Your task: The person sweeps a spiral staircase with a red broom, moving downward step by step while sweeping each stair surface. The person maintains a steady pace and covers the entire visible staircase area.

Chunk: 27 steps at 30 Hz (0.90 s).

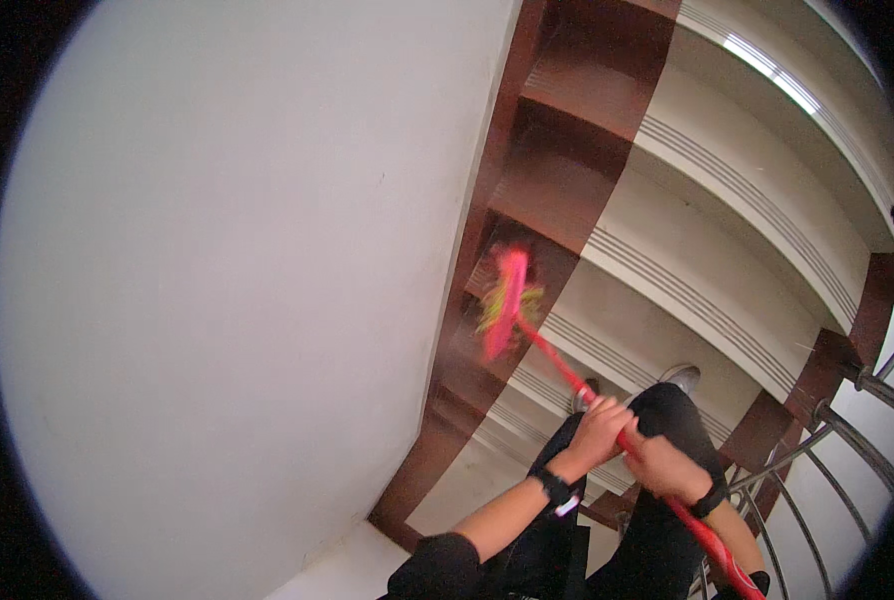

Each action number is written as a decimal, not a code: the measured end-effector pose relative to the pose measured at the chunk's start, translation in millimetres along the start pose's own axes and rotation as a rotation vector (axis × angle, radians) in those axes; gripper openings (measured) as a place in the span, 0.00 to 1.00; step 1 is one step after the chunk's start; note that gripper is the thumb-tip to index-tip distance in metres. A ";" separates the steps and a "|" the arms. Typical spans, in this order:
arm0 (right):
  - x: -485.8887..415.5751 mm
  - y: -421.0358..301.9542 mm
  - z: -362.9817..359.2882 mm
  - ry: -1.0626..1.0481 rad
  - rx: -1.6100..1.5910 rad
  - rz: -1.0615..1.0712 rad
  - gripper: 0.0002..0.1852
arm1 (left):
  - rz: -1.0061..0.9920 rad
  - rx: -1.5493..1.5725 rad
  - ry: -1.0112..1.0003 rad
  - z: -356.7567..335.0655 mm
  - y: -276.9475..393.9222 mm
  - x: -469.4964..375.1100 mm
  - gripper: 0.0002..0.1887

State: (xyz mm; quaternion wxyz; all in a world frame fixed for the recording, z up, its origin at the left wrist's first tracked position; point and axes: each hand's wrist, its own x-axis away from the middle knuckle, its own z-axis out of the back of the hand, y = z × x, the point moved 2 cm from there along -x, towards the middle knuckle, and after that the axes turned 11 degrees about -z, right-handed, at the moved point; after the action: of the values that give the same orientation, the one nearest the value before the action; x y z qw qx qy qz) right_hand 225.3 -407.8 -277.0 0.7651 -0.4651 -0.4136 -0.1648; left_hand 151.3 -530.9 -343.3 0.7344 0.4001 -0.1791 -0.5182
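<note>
Both my hands are wrapped around the red handle [555, 360] of a long broom. My left hand [597, 435] grips it closer to the head, and my right hand [668, 469] holds it just below, nearer my body. The broom head [508, 304] is pink with yellow-green bristles and is blurred. It is over the dark red-brown side band [559, 176] of the stairs, close to the wall; whether the bristles touch the step cannot be told. The handle's rear end runs out of view past my right forearm.
Beige stair treads [706, 247] with grooved edges rise toward the top right. A plain white wall [229, 262] fills the left side. Metal railing bars [822, 495] line the right. My grey shoe [681, 377] is on a step.
</note>
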 end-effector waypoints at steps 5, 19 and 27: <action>-66.9 4.0 -15.4 0.036 0.043 0.008 0.12 | 0.075 0.005 -0.104 -16.4 -60.6 17.8 0.03; 31.0 0.3 -28.3 -0.083 -0.133 0.060 0.15 | -0.056 0.120 -0.229 -5.8 15.1 49.6 0.04; 70.1 5.1 18.9 -0.110 -0.442 -0.419 0.14 | -0.203 0.109 -0.759 -54.5 28.1 -31.1 0.07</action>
State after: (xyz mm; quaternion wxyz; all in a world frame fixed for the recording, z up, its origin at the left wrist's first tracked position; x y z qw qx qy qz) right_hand 261.8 -379.8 -220.5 0.5711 -0.5332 -0.4953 -0.3797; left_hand 193.1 -476.8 -350.4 0.5388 0.2339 -0.4247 -0.6889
